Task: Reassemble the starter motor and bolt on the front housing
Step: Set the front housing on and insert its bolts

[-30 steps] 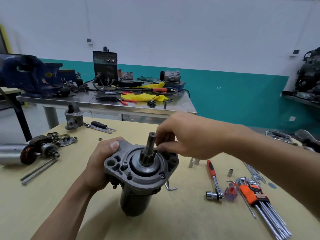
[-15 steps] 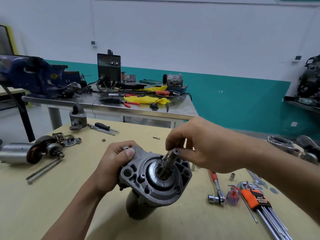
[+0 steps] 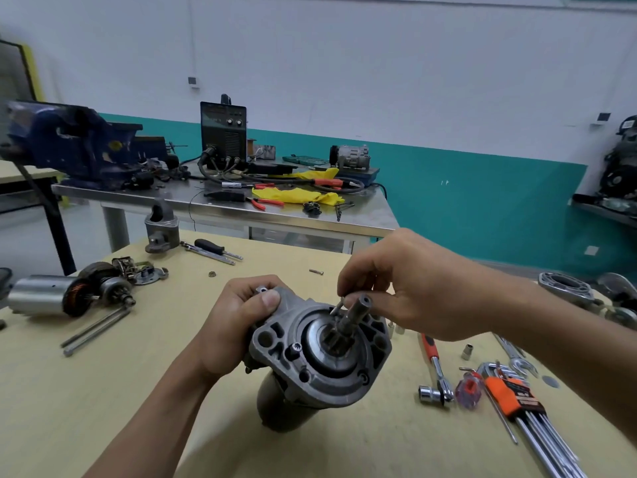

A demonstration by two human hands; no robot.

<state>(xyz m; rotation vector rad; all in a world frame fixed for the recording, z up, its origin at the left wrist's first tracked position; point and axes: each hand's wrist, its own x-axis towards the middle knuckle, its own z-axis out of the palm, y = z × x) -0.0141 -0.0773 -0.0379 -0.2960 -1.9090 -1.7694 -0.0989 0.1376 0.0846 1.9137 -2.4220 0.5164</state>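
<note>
Starter motor [image 3: 275, 408] stands tilted on the desk [image 3: 103, 408], its shaft [image 3: 355, 310] pointing up and right. Left hand [image 3: 238, 326] has its grip clamped on the front housing [image 3: 303, 370]. Right hand [image 3: 413, 291], nearer the shaft, pinches a small metal pin [image 3: 338, 308] just beside it.

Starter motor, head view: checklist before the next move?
1. Left hand grips the grey cast front housing of the dark cylindrical starter motor: ok.
2. Motor upright: not ok, tilted.
3. Right hand pinches a small silver piece beside the steel shaft: ok. Bolt or key: cannot tell.
4. Two bolt heads seated in the housing face: ok. Tightness: cannot tell.
5. Red-handled ratchet lies on the beige table, right of the motor: ok.
</note>
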